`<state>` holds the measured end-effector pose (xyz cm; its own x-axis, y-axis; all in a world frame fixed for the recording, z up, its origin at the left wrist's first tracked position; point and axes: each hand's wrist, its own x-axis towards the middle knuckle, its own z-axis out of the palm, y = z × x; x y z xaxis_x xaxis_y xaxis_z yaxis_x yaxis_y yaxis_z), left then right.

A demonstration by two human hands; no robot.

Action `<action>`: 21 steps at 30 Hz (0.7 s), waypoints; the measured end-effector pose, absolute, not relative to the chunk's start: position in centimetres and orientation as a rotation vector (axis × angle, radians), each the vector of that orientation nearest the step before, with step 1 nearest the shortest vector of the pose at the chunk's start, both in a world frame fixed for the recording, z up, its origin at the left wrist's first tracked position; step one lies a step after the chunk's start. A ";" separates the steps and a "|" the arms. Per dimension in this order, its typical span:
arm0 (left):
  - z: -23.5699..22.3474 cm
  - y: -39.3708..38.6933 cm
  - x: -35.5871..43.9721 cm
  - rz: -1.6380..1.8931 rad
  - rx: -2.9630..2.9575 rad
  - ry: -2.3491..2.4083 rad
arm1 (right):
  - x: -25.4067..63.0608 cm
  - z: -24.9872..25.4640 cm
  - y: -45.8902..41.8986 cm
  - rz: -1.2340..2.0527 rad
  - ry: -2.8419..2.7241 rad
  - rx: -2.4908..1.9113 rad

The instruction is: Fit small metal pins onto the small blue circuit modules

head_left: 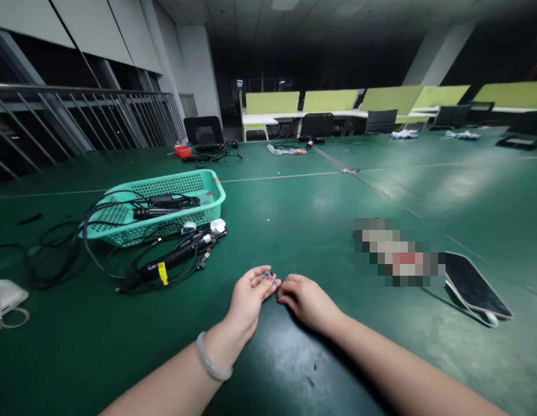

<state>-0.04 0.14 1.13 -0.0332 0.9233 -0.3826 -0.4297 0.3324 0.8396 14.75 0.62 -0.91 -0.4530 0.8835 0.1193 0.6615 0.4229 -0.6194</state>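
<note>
My left hand (pixel 247 297), with a pale bangle (pixel 210 358) at the wrist, is closed with its fingers curled. Between its thumb and fingertips sit small red, dark and bluish pieces (pixel 269 278), too tiny to name. Beside it, almost touching at the fingertips, my right hand (pixel 309 300) is closed with its fingers bent down. What the right fingers hold, if anything, is hidden. Both hands are low over the green table (pixel 268 231). Two dark specks (pixel 311 381) lie on the surface nearer to me.
Left of the hands stands a turquoise basket (pixel 164 228) of black cabled tools. A black cylindrical tool (pixel 177 254) with a yellow tag lies before it. Rightward are a blurred-out object (pixel 393 254) and a plugged-in phone (pixel 474 283). A white object (pixel 8 294) sits far left.
</note>
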 end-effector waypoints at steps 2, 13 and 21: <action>1.2 0.2 0.0 1.186 0.571 1.128 | 15.0 -1.0 0.7 0.685 -2.244 -1.314; 0.5 0.3 0.3 1.159 0.613 1.116 | 17.0 -0.7 1.9 0.993 -1.892 -1.392; 0.6 0.2 0.5 1.083 0.688 1.135 | 16.4 1.0 1.2 1.227 -1.526 -1.372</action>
